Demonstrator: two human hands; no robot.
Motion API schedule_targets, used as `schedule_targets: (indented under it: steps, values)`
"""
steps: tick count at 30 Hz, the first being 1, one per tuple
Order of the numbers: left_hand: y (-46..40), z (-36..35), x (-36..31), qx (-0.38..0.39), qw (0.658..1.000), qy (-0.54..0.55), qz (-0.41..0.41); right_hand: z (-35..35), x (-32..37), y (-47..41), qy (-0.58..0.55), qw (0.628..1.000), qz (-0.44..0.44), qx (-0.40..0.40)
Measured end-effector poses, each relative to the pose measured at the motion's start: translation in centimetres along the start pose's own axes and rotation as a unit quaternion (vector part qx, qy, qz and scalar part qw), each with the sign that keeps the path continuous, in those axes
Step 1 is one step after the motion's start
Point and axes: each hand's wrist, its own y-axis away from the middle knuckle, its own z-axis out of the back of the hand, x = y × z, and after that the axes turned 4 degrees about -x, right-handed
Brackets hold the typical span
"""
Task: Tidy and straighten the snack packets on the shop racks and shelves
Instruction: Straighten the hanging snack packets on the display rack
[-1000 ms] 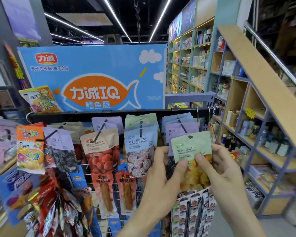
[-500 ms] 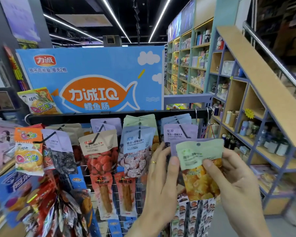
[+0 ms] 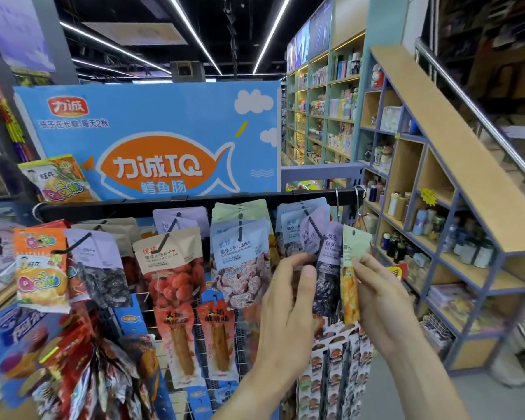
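Observation:
A black rack bar [image 3: 164,205] carries rows of hanging snack packets on hooks. My right hand [image 3: 379,295] pinches the edge of a green-topped packet of yellow fruit [image 3: 349,277], which is turned almost edge-on at the rack's right end. Beside it hangs a purple-topped packet of dark fruit [image 3: 328,277]. My left hand [image 3: 288,301] is raised just left of that purple packet, fingers relaxed and spread near it, holding nothing. Further left hang a blue-topped packet [image 3: 240,262] and a tan-topped packet of red fruit [image 3: 172,268].
A blue fish sign [image 3: 164,140] stands behind the rack. Sausage packets [image 3: 179,344] and strips of small packets [image 3: 334,374] hang lower down. Orange candy bags [image 3: 40,268] and mixed packets crowd the left. A stepped shelf unit [image 3: 437,237] lines the aisle on the right.
The green packet has swung from facing me to edge-on and moved right. My left hand has let go of it and now hovers by the purple packet.

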Motion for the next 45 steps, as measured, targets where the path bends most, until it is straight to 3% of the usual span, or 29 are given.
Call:
schedule_targets:
  steps: [5,12,16,21,26,29,37,40,45]
  values:
    - [0.0,-0.1,0.2,-0.033,0.998,-0.038,-0.028,0.1,-0.2,0.5,0.007,1.0,-0.009,-0.004]
    - [-0.4,-0.6,-0.7,-0.186,0.982,0.039,-0.022,0.0,0.4,1.9,0.01,1.0,-0.006,0.0]
    - [0.1,-0.2,-1.1,-0.189,0.979,0.07,-0.037,0.1,1.1,3.0,0.017,1.0,-0.003,0.004]
    - [1.2,0.8,-1.9,-0.089,0.987,0.127,-0.032,0.0,1.7,5.2,0.02,1.0,0.014,0.009]
    - [2.1,2.6,-1.9,0.088,0.98,0.161,0.081,-1.1,1.1,6.7,0.055,0.998,0.017,-0.015]
    - [2.9,3.6,-1.3,0.145,0.96,0.186,0.154,-2.0,-0.8,7.2,0.125,0.991,0.028,-0.039]
    - [3.8,7.1,1.4,0.028,0.943,0.203,0.262,-5.6,-6.6,8.3,0.203,0.974,0.079,-0.069]
    - [4.0,8.3,1.4,-0.013,0.944,0.199,0.264,-6.7,-7.3,8.4,0.222,0.964,0.118,-0.086]
    - [4.4,10.9,0.6,-0.078,0.947,0.162,0.267,-8.6,-5.6,7.7,0.222,0.963,0.146,-0.047]
